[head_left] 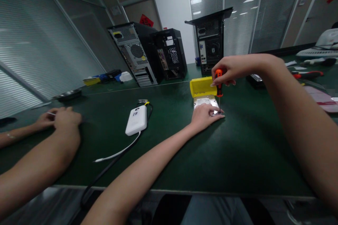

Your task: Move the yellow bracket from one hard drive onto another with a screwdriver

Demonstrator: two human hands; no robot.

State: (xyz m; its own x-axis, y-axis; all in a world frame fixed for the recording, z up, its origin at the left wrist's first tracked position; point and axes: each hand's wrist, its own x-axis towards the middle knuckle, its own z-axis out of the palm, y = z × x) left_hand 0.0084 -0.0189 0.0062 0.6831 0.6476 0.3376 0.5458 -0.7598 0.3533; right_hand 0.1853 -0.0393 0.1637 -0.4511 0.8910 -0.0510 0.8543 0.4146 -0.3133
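Observation:
A silver hard drive [202, 101] lies on the green table, right of centre. My left hand [204, 115] rests over its near part, fingers bent around its near right corner. Above that corner my right hand [224, 74] grips an orange and black screwdriver [219, 88] upright, its thin shaft pointing down at the drive's corner by my left fingertips. Whether the tip sits in a screw is too small to tell. Directly behind the drive stands a yellow open case [202, 87].
A white power bank [136, 120] with cables lies left of centre. Computer towers [142, 52] stand at the back. Another person's hands [63, 116] rest at the far left. Red-handled pliers [307, 75] and a dark box [256, 81] are at the right.

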